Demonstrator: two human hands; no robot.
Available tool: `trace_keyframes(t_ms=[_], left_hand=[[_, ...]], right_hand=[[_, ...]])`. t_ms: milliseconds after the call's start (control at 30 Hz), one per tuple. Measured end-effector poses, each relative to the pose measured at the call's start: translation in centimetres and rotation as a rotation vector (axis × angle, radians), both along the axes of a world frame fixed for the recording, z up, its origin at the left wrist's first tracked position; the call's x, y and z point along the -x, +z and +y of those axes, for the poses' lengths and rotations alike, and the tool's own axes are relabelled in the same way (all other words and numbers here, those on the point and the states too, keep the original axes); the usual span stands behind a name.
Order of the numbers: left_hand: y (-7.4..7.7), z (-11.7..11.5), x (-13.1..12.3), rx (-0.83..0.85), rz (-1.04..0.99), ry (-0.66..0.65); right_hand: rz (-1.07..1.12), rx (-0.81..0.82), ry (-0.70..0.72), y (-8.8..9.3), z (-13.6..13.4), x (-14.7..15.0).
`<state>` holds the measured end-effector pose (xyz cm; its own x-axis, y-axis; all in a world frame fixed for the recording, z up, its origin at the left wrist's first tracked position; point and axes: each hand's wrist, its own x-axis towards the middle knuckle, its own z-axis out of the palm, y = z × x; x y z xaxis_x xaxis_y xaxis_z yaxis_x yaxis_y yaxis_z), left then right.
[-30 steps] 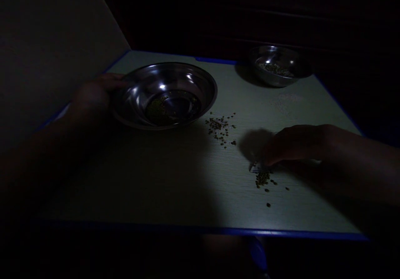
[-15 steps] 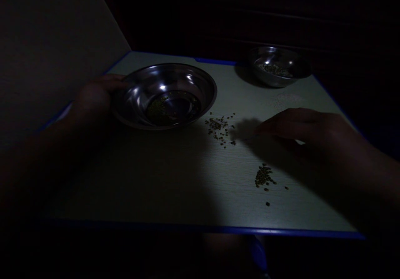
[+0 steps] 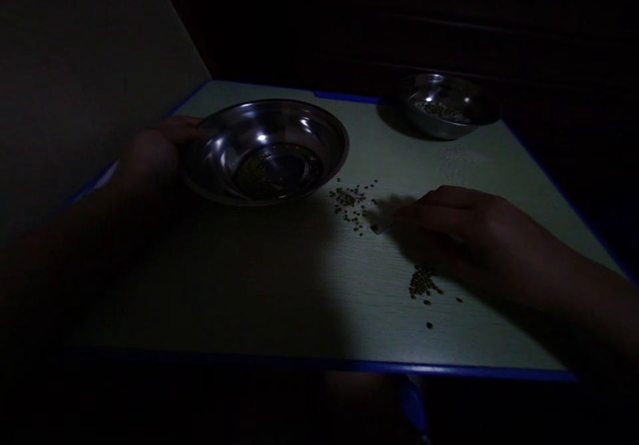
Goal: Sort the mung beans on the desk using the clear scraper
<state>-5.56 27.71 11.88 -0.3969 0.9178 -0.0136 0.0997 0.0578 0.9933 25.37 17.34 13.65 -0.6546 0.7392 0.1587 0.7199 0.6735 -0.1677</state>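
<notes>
My left hand grips the left rim of a large steel bowl, which has greenish seeds at its bottom. My right hand rests low on the table, its fingertips at the right edge of a loose scatter of brown-green seeds. A small pale card shows at those fingertips, shut in the fingers, though most of it is hidden. A second seed heap lies just below the hand, not touched by it.
A small steel bowl holding seeds stands at the far right of the pale green table, which has a blue edge. A pale powdery mark lies in front of that bowl. A wall rises on the left.
My right hand has moved left from the lower seed heap to the upper scatter, with the pale card at its fingertips. My left hand stays on the bowl rim.
</notes>
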Motion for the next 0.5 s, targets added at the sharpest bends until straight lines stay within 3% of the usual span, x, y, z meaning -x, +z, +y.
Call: trace_keyframes(t_ms=[133,500], left_hand=[[-0.1,-0.1,-0.2,-0.011,0.004,0.091],[-0.3,0.0,-0.2,-0.016,0.004,0.078]], right_hand=[[0.007,-0.009,-0.025,-0.4,0.2,0.1],[-0.007,-0.108,-0.073,-1.2,0.7,0.4]])
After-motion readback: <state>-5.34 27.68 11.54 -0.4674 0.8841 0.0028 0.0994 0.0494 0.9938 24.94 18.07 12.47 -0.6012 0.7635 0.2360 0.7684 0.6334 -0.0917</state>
